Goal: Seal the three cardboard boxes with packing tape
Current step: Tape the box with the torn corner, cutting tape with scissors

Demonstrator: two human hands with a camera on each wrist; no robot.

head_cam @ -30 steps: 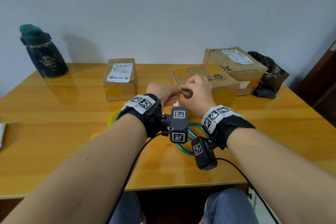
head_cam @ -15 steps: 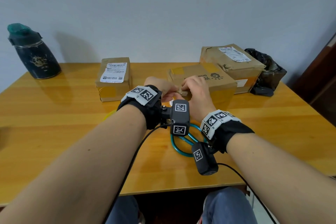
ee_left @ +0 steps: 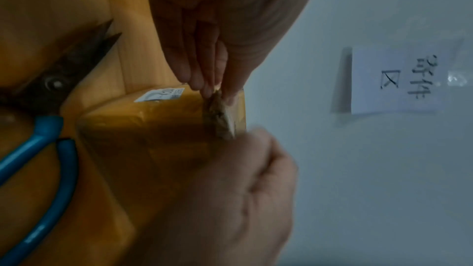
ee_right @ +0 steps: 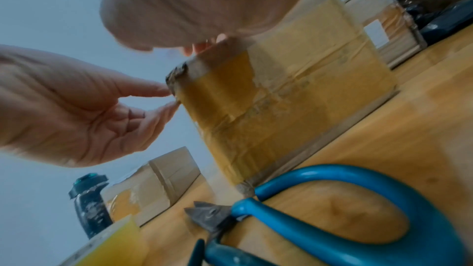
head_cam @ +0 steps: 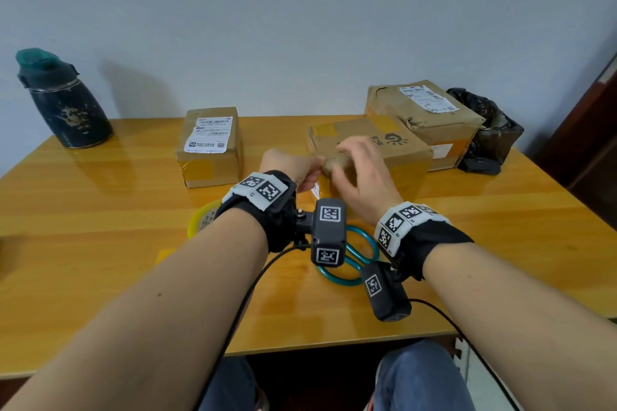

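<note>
Three taped cardboard boxes stand on the table: a small left box (head_cam: pixel 208 147), a middle box (head_cam: pixel 377 150) and a larger right box (head_cam: pixel 424 117). Both hands work at the middle box's torn near-left corner (ee_right: pixel 176 70). My left hand (head_cam: pixel 293 167) pinches that corner between thumb and fingertips (ee_left: pixel 204 88). My right hand (head_cam: pixel 360 170) lies over the box top with loosely spread fingers, pressing beside the corner, where amber tape (ee_right: pixel 225 88) runs down the box face. A yellow tape roll (head_cam: pixel 200 223) lies under my left wrist.
Blue-handled scissors (head_cam: pixel 354 257) lie on the table just below my wrists. A dark bottle (head_cam: pixel 63 103) stands at the far left, a black bag (head_cam: pixel 484 130) behind the right box. A paper sign (ee_left: pixel 394 80) hangs on the wall.
My right hand has uncurled from the corner and spread over the middle box's top. My left hand stays pinching the corner. Both hands have shifted slightly away from me.
</note>
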